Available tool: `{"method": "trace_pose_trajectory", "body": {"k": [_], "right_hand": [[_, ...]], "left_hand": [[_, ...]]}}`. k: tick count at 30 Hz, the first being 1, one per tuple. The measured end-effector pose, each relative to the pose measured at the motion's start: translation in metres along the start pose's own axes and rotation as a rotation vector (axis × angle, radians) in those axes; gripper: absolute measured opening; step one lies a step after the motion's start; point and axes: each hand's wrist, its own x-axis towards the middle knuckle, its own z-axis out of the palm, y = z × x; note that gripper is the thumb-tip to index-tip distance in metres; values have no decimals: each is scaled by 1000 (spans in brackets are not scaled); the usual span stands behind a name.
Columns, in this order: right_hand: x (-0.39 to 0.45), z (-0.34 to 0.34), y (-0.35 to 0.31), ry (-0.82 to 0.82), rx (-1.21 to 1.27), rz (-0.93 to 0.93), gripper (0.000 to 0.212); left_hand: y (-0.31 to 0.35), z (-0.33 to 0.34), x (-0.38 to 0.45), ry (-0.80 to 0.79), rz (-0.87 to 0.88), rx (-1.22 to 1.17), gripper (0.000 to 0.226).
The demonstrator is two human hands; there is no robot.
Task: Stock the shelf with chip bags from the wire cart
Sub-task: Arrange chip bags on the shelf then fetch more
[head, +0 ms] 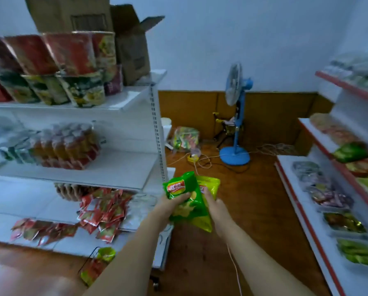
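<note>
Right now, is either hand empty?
No: the left hand grips the green bag and the right hand grips the yellow bag behind it.

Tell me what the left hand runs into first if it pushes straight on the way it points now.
The left hand, gripping the green chip bag, points up and away, just right of the white shelf upright. Its path looks free at first; past that, probably the colourful packet bundle on the floor, though depth is unclear.
</note>
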Motion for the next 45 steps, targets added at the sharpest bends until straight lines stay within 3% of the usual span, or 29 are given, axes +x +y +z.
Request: {"method": "trace_pose_trajectory", "body": {"k": [3,6,10,13,15,16,18,23,27,29,32,34,38,41,45], "right_hand": [[2,-100,-9,241,-29,9,61],[9,-214,-10,404,-2,-3,67],[3,-346,-16,430,76,67,75],[3,-421,-15,380,261,61,88],[3,-452,-24,406,310,62,98],[7,-465,-28,468,262,68,92],[22,-490,-26,617,169,69,87],[87,-531,-15,837,88,117,98],[151,-554,-17,952,53,156,90],[181,-557,-27,1024,67,135,73],[221,-560,-44,1135,133,168,67],[240,-569,-56,1199,189,188,69],[267,-606,-61,1211,324,211,70],[273,-635,-64,1124,426,184,54],[285,-686,-64,1145,371,201,28]], "left_hand": [[16,101,15,-81,53,126,33],[24,211,39,-200,101,245,41],[26,362,49,-449,96,363,44],[20,455,67,-574,108,420,86],[18,502,78,-601,119,456,74],[17,522,85,-602,121,468,63],[15,555,100,-630,135,486,56],[22,613,160,-870,147,557,64],[52,644,219,-973,-76,470,35],[63,657,251,-928,-30,482,21],[80,672,293,-922,19,572,62],[92,689,322,-953,53,608,73],[108,735,350,-1053,197,690,51],[107,769,365,-1081,267,707,63],[101,820,383,-1129,236,764,50]]}}
